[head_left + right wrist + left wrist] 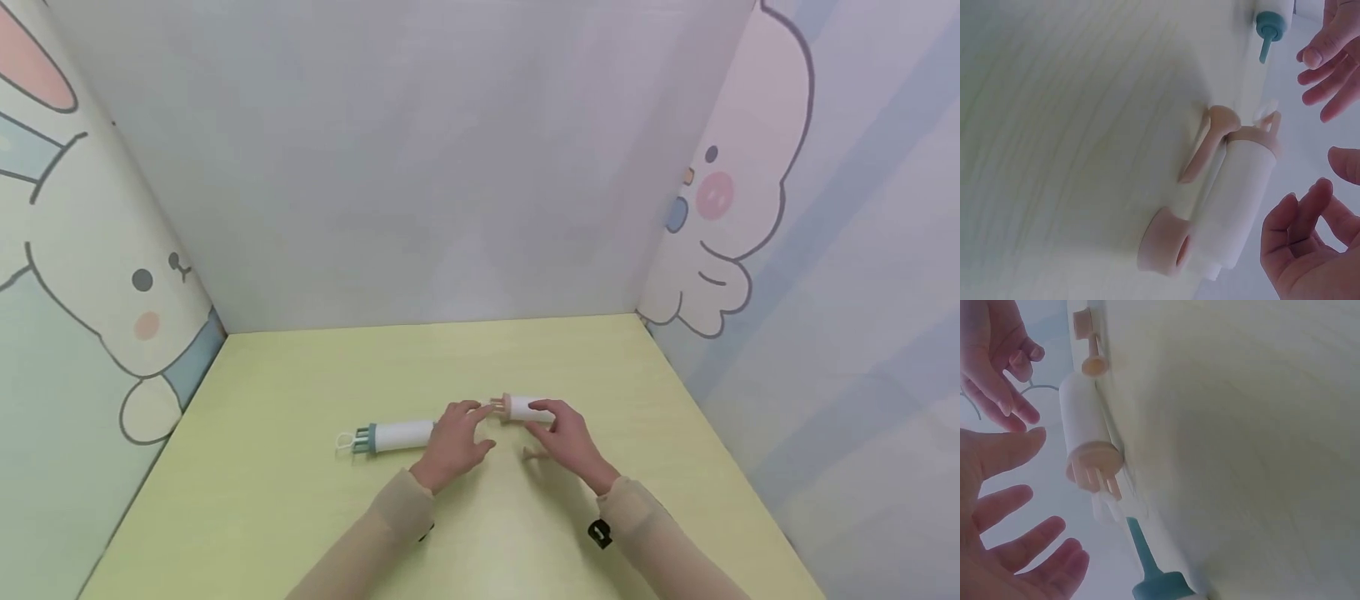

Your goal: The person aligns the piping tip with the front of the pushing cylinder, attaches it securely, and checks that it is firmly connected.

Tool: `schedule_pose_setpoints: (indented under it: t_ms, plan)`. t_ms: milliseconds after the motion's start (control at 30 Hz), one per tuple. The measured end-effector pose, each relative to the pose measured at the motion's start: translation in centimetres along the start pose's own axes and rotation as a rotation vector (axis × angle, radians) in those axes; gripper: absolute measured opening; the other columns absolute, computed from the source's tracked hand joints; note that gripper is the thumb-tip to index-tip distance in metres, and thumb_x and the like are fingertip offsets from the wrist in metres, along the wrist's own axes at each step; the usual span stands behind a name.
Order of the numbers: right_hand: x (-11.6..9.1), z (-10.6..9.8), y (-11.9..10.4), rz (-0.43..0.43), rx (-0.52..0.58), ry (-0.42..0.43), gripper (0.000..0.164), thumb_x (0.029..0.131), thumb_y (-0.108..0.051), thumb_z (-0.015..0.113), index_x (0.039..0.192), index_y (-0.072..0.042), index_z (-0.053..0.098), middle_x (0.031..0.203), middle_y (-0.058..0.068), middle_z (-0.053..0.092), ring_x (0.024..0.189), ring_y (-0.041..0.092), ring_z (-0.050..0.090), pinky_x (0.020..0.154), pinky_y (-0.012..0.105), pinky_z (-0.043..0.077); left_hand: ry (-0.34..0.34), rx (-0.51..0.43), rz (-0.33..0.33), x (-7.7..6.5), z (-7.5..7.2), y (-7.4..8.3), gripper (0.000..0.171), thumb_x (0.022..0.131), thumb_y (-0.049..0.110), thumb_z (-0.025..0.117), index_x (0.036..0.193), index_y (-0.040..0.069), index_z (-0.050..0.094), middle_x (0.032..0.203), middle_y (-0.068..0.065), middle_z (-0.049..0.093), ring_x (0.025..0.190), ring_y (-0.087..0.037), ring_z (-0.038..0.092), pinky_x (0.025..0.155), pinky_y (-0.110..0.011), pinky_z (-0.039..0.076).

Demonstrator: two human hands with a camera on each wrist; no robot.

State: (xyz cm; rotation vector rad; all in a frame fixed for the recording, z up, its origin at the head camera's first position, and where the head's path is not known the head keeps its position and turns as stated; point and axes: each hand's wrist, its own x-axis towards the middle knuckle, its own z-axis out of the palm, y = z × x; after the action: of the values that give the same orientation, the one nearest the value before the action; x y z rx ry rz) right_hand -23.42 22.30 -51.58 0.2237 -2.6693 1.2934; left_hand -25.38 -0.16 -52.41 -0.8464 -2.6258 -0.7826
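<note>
We hold nothing: our left hand is spread, our right hand loosely curled. On the surface, the white pink-ended tube lies near the right, the teal-ended tube by the left, well inside the far edge.

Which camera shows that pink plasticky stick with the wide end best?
The right wrist view: there the pink, wide-ended, plastic-looking stick lies close up, its length plain. The left wrist view foreshortens it, wide end foremost. In the head view it's tiny, partly hidden by the right hand.
</note>
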Motion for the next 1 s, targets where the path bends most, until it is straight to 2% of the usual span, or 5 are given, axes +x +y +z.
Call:
schedule_pose_setpoints:
  t_ms: [167,500,667,867,1000]
  plan:
    - [-0.7,-0.6,0.9,0.025,-0.008,-0.010,0.033,0.085,-0.017,0.073,0.116,-0.006,0.066,0.114,0.012,0.061,0.052,0.011,0.050,0.048,0.027,0.044,-0.026,0.021,0.030,0.1,1.3,0.8,0.049,0.073,0.025,0.082,0.118,0.012,0.066,0.111,-0.008,0.062,0.097,-0.027,0.057,0.079,-0.039,0.049]
    - [-2.0,-2.1,2.7,0.082,-0.022,-0.006,0.032,0.084,-0.013,0.074,0.113,-0.003,0.066,0.110,0.015,0.062,0.063,0.013,0.056,0.053,0.027,0.046,-0.168,0.050,0.098,0.9,3.3,2.2,0.049,0.075,0.026,0.081,0.119,0.010,0.066,0.118,-0.008,0.062,0.106,-0.026,0.058,0.082,-0.038,0.049]
    - [-2.6,-2.3,3.3,0.115,-0.059,-0.007,0.032,0.082,-0.012,0.075,0.111,-0.002,0.067,0.109,0.014,0.063,0.072,0.017,0.058,0.059,0.029,0.047,-0.208,0.018,0.089,1.1,4.2,2.1,0.050,0.076,0.022,0.080,0.120,0.007,0.064,0.118,-0.008,0.061,0.110,-0.025,0.056,0.089,-0.036,0.046]
    - [-2.8,-2.3,3.8,0.174,-0.104,-0.034,0.035,0.077,-0.012,0.079,0.110,-0.004,0.068,0.107,0.010,0.062,0.086,0.024,0.059,0.069,0.035,0.048,-0.248,-0.034,0.064,1.4,4.5,2.1,0.052,0.075,0.021,0.080,0.121,0.005,0.062,0.118,-0.010,0.060,0.106,-0.026,0.058,0.089,-0.034,0.046]
    - [-2.9,-2.1,4.2,0.172,-0.132,-0.065,0.040,0.074,-0.013,0.082,0.110,-0.003,0.068,0.104,0.010,0.061,0.087,0.024,0.057,0.072,0.038,0.047,-0.258,-0.026,0.050,1.5,4.7,2.2,0.050,0.076,0.021,0.079,0.120,0.005,0.062,0.114,-0.008,0.063,0.105,-0.024,0.058,0.090,-0.033,0.045]
